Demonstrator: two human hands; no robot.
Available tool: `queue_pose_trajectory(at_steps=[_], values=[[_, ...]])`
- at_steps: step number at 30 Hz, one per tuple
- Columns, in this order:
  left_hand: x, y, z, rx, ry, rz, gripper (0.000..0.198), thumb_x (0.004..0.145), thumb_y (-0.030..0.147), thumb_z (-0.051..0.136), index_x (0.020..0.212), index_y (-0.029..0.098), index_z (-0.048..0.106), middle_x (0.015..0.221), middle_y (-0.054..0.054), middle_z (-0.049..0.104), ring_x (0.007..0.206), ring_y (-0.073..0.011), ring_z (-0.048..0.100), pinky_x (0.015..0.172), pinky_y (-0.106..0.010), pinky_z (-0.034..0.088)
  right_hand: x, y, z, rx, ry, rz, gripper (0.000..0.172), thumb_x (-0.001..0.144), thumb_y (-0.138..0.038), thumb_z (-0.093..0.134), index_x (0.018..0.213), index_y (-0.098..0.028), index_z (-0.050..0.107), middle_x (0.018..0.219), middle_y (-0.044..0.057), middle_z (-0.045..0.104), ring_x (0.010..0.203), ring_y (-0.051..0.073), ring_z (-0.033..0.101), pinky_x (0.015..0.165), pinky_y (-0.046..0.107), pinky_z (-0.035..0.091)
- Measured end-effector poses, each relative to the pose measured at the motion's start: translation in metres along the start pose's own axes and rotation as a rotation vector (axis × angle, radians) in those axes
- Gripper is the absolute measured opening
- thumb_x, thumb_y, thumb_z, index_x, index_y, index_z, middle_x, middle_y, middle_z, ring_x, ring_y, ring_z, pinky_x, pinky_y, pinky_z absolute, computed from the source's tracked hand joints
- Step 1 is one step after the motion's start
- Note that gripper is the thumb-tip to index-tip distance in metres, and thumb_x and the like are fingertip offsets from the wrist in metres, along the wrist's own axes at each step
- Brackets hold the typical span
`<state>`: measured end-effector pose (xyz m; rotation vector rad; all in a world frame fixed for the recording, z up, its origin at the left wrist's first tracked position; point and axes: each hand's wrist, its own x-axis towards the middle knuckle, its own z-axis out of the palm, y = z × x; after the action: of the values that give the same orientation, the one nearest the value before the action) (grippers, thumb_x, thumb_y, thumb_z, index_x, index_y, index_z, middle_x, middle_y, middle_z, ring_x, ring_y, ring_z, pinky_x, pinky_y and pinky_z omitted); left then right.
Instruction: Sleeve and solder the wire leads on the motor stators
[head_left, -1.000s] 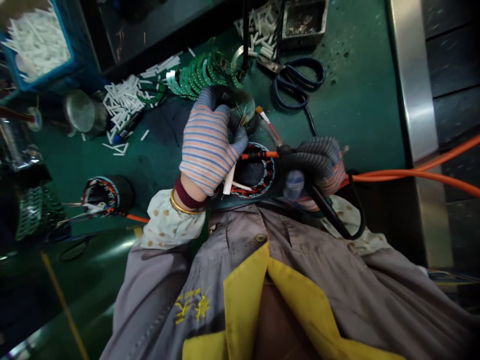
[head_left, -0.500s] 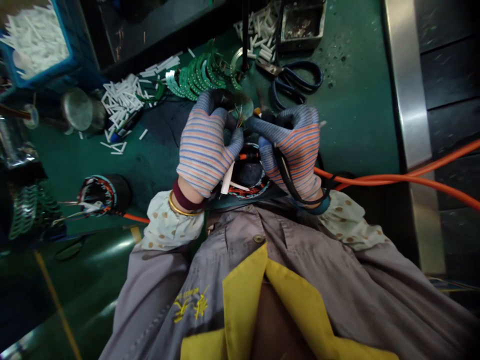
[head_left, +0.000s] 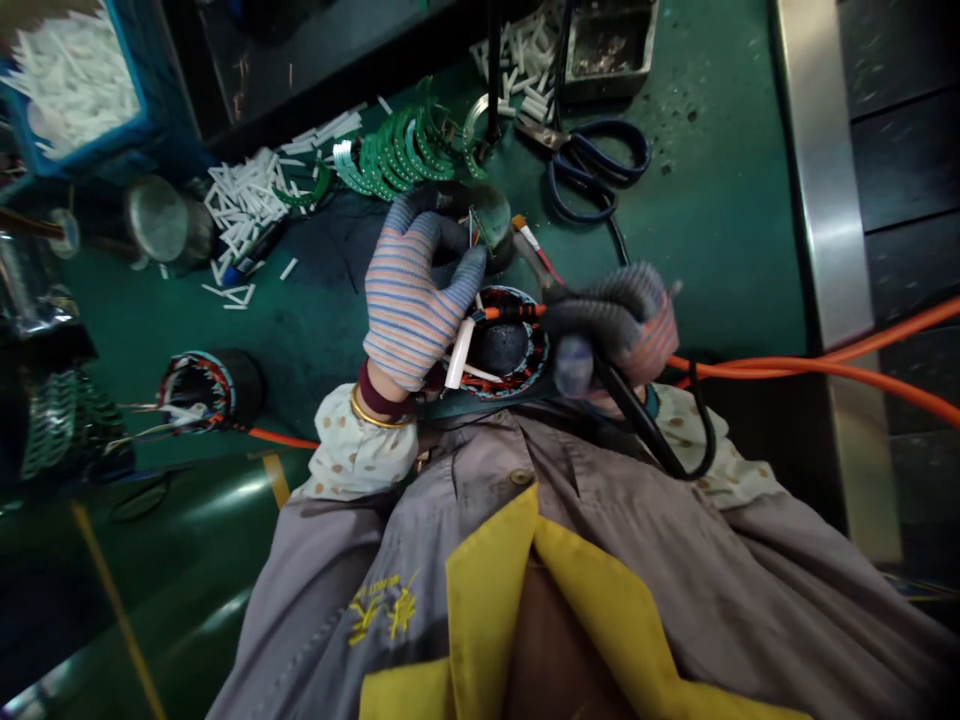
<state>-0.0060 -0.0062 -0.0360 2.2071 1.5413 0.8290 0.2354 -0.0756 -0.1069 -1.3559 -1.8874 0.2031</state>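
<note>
Blue plastic makes up the bin (head_left: 133, 130) at the upper left of the frame, heaped with short white tubes. Below it, at the left, one wound ring (head_left: 244, 390) lies on its side, its open face turned left. Then comes the left hand (head_left: 420, 290), gloved in stripes, near the centre, thumb and fingers pinching a few thin wires (head_left: 474, 228). Their long axis runs roughly up and down the frame, the visible ends pointing to the top. Just under the thumb a white sleeve (head_left: 460, 355) slants, lower end leaning left, over the edge of a second wound ring (head_left: 537, 350), whose open face looks up at us. A brush (head_left: 523, 230) points its bristles to the upper left. The right hand (head_left: 619, 315), right of centre, is curled and blurred above a black cord (head_left: 645, 415); I can't tell what it grips.
</note>
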Motion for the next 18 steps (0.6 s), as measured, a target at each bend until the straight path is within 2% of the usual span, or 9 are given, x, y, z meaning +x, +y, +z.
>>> queue_pose_trajectory(at_steps=[1,3,7,9,10,14,16,18], values=[[0.001,-0.005,0.0,-0.016,-0.031,0.018,0.023,0.125,0.048,0.076,0.11,0.032,0.072,0.129,-0.01,0.081,0.132,-0.036,0.073,0.124,-0.06,0.065,-0.008,0.002,0.0,0.02,0.038,-0.026,0.081,0.126,-0.075,0.025,0.108,-0.035,0.094,0.092,0.012,0.066,0.091,0.034,0.064,0.09,0.055,0.057],[0.003,-0.013,-0.004,-0.046,-0.078,0.053,0.026,0.124,0.053,0.077,0.11,0.032,0.07,0.134,-0.011,0.08,0.134,-0.0371,0.072,0.124,-0.06,0.064,-0.016,0.005,0.001,0.039,0.101,-0.109,0.077,0.124,-0.078,0.031,0.099,-0.037,0.09,0.081,0.008,0.058,0.084,0.031,0.061,0.087,0.052,0.057],[0.007,-0.007,-0.016,-0.038,-0.11,0.027,0.023,0.121,0.049,0.077,0.105,0.034,0.069,0.14,-0.01,0.081,0.135,-0.0394,0.075,0.118,-0.059,0.066,-0.003,0.002,0.001,0.194,0.249,-0.284,0.048,0.127,-0.061,0.051,0.112,-0.036,0.089,0.086,0.005,0.064,0.084,0.027,0.063,0.083,0.045,0.054],[0.008,0.001,-0.02,-0.023,-0.1,0.006,0.02,0.118,0.044,0.078,0.101,0.035,0.069,0.14,-0.009,0.082,0.131,-0.0397,0.077,0.114,-0.06,0.067,0.004,-0.002,0.001,0.241,0.335,-0.307,0.036,0.126,-0.051,0.057,0.118,-0.035,0.088,0.087,0.003,0.066,0.083,0.026,0.063,0.08,0.043,0.052],[0.008,0.004,-0.021,-0.015,-0.1,-0.002,0.019,0.116,0.042,0.078,0.101,0.036,0.069,0.141,-0.009,0.082,0.129,-0.0397,0.078,0.113,-0.06,0.067,0.005,-0.003,0.001,0.233,0.341,-0.3,0.036,0.126,-0.05,0.056,0.119,-0.035,0.088,0.086,0.003,0.066,0.083,0.026,0.063,0.08,0.043,0.052],[0.007,0.013,-0.022,0.027,-0.118,-0.038,0.017,0.117,0.042,0.079,0.103,0.036,0.071,0.146,-0.009,0.082,0.13,-0.0403,0.076,0.116,-0.062,0.066,-0.011,-0.001,0.006,0.068,0.147,-0.127,0.066,0.123,-0.071,0.039,0.103,-0.037,0.092,0.081,0.007,0.062,0.085,0.03,0.063,0.088,0.05,0.058],[0.006,0.015,-0.021,0.049,-0.11,-0.054,0.016,0.117,0.041,0.079,0.104,0.035,0.072,0.146,-0.009,0.081,0.134,-0.0405,0.074,0.119,-0.063,0.065,-0.018,0.0,0.006,0.039,0.079,-0.06,0.073,0.12,-0.079,0.036,0.097,-0.038,0.092,0.08,0.009,0.061,0.085,0.032,0.064,0.091,0.054,0.059],[0.006,0.016,-0.019,0.055,-0.088,-0.045,0.015,0.115,0.038,0.081,0.104,0.034,0.073,0.143,-0.01,0.081,0.132,-0.0397,0.075,0.118,-0.063,0.066,-0.014,-0.001,0.004,0.057,0.045,-0.015,0.075,0.119,-0.079,0.035,0.098,-0.038,0.093,0.082,0.009,0.061,0.086,0.033,0.065,0.092,0.056,0.059]])
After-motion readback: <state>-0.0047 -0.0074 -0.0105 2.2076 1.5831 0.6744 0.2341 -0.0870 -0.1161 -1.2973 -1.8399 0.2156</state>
